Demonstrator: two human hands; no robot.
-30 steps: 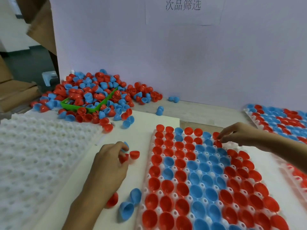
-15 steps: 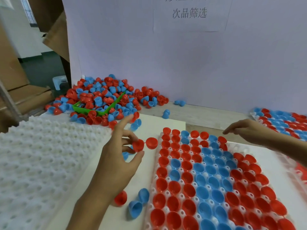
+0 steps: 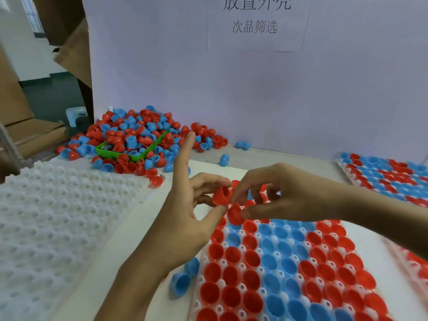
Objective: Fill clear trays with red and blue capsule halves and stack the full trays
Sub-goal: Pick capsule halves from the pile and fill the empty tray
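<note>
While both hands (image 3: 231, 202) pinch red halves (image 3: 221, 195), tray (image 3: 273, 262) top rows hidden

A pale lilac board (image 3: 254, 93) stands upright along the far edge of the desk (image 3: 278, 158) and fills most of the view. A white paper sheet (image 3: 256, 24) with dark printed characters is fixed to it near the top. The desk shows as a light wooden strip at the foot of the board. To the left, brown cardboard (image 3: 71, 49) leans against the board's edge, with more cardboard boxes (image 3: 14, 98) lower down. Behind them lie a dark grey floor (image 3: 51, 100), a small white stool (image 3: 76, 115) and a white wall (image 3: 20, 38) in even daylight.
</note>
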